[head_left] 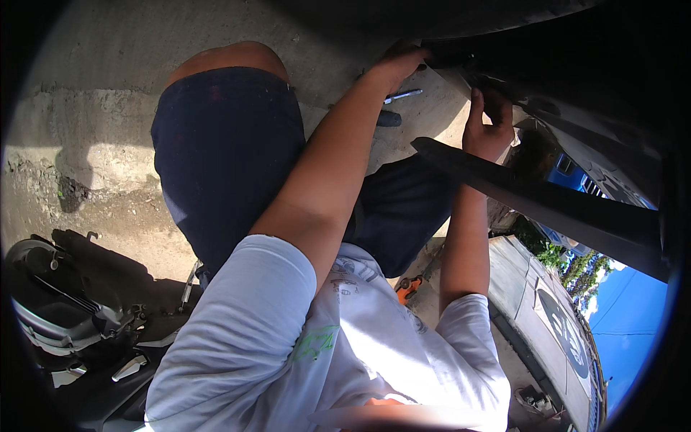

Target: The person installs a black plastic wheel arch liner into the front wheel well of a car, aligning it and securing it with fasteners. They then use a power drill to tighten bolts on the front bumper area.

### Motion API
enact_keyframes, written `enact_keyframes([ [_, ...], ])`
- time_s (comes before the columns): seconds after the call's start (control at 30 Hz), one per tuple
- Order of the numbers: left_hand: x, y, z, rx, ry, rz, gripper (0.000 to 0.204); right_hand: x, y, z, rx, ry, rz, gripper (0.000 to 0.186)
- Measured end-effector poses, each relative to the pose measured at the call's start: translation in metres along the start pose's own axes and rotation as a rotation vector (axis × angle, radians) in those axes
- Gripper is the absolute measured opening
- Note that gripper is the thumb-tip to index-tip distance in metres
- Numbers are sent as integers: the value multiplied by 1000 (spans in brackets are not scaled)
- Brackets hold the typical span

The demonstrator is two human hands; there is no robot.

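A large black panel [576, 72], seemingly part of a vehicle, fills the upper right in deep shade. My left hand [400, 66] reaches to its near left edge, fingers drawn together and their tips lost in the dark. Farther right, my right hand [491, 129] has its thumb raised and its fingers curled at the panel's lower edge. A curved black bar [533, 194] crosses in front of my right wrist. On the ground below my left hand lie a silver wrench-like tool [404, 96] and a dark handle-shaped piece [389, 119].
A parked motorcycle [65, 317] stands at the lower left. An orange object [409, 289] lies on the ground by my knee. To the right are a grey wall [536, 302] with a round dark picture and a blue structure [565, 173]. Rough concrete [108, 165] spreads to the left.
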State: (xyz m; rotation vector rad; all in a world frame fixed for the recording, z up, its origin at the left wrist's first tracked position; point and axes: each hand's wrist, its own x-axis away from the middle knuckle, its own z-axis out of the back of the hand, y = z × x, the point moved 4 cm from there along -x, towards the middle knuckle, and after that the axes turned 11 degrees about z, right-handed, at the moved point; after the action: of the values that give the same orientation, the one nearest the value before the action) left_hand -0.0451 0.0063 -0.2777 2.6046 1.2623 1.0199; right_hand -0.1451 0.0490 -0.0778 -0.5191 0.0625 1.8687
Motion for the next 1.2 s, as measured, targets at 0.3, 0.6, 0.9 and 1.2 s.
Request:
enact_keyframes([
  [0.3,-11,-2,3,-103,85,-107,35,10,-8,-8,128,-65,197,34],
  [0.6,-9,-3,2,-149,225,-92,48,24,-2,-16,162,-74,267,42],
  [0.9,-20,-8,3,109,199,-203,37,28,0,-18,132,-72,282,41],
  [1.2,-27,-6,6,-122,252,-169,38,26,-1,-20,161,-40,258,32],
])
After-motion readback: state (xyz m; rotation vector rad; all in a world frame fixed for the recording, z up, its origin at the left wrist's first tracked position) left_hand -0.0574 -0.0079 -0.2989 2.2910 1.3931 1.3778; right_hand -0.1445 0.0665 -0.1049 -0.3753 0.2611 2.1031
